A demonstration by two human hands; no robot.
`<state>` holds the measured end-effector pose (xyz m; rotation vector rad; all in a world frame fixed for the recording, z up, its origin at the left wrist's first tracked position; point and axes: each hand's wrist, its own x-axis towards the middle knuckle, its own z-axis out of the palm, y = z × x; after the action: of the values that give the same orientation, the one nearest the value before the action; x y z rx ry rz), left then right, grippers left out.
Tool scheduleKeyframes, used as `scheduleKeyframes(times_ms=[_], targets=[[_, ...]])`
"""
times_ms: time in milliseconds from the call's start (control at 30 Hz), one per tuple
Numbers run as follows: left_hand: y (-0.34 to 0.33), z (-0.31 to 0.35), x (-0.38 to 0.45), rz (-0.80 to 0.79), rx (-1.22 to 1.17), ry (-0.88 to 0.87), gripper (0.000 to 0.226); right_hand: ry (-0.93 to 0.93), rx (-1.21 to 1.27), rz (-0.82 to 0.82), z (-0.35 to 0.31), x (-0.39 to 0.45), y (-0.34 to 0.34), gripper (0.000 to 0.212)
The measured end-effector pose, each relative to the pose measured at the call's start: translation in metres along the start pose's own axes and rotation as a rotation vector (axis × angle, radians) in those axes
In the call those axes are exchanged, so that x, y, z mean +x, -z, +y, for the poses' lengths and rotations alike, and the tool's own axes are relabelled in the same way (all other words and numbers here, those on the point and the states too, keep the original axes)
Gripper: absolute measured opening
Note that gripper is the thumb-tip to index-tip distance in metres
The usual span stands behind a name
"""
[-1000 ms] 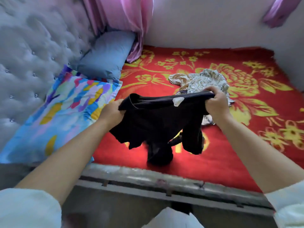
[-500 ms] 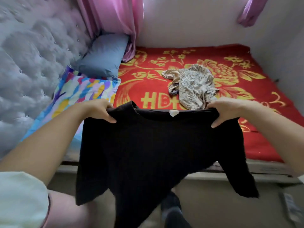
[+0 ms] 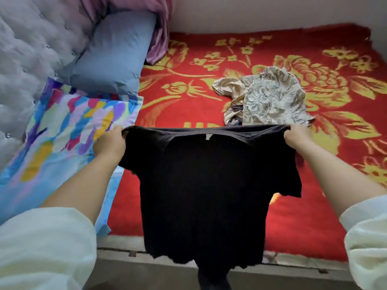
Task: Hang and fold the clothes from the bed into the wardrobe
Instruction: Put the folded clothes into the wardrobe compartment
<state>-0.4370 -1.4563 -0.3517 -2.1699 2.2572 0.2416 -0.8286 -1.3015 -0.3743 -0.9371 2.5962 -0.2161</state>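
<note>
A black T-shirt [image 3: 205,185] hangs spread out in front of me, over the near edge of the bed. My left hand [image 3: 110,142] grips its left shoulder and my right hand [image 3: 298,139] grips its right shoulder. A small white label shows at the collar. The hem droops below the bed's edge. Behind the shirt, a crumpled beige patterned garment [image 3: 266,99] lies on the red blanket [image 3: 335,216] with yellow flowers.
A colourful pillow [image 3: 62,130] and a blue pillow [image 3: 113,57] lie at the left against a grey tufted headboard [image 3: 27,42]. A pink curtain [image 3: 160,36] hangs by the back wall. The bed frame's edge [image 3: 117,245] runs below.
The black shirt went from bunched to fully spread. Since half a second ago I have carried it forward over the bed, with my hands further apart.
</note>
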Motion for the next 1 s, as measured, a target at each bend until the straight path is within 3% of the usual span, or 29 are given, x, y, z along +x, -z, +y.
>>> scheduleKeyframes(times_ms=[133,233,367,467,600,700,867,1000], targets=[[-0.032,0.033,0.062,-0.074,0.217,-0.019,0.041,-0.067,-0.054,-0.029,-0.034,0.065,-0.028,0.031],[-0.062,0.044,0.089,-0.182,0.348,0.002,0.035,-0.084,-0.133,-0.195,-0.045,0.096,-0.053,0.032],[-0.079,0.05,0.108,-0.355,0.337,0.012,0.046,-0.071,-0.156,-0.355,-0.046,0.118,-0.063,0.038],[-0.086,0.043,0.122,-0.397,0.216,-0.034,0.048,-0.032,-0.177,-0.399,-0.042,0.131,-0.061,0.046],[-0.092,0.031,0.136,-0.378,-0.17,-0.082,0.033,0.123,-0.092,-0.384,-0.038,0.146,-0.058,0.032],[-0.103,0.028,0.159,-0.28,-0.355,-0.032,0.033,0.103,0.06,-0.357,-0.037,0.162,-0.064,0.029],[-0.193,0.036,0.225,-0.137,-0.255,0.022,0.031,0.035,0.002,-0.085,-0.037,0.217,-0.135,0.04],[-0.273,0.043,0.231,-0.214,-0.024,0.192,0.05,-0.042,-0.13,-0.13,-0.014,0.236,-0.207,0.045]])
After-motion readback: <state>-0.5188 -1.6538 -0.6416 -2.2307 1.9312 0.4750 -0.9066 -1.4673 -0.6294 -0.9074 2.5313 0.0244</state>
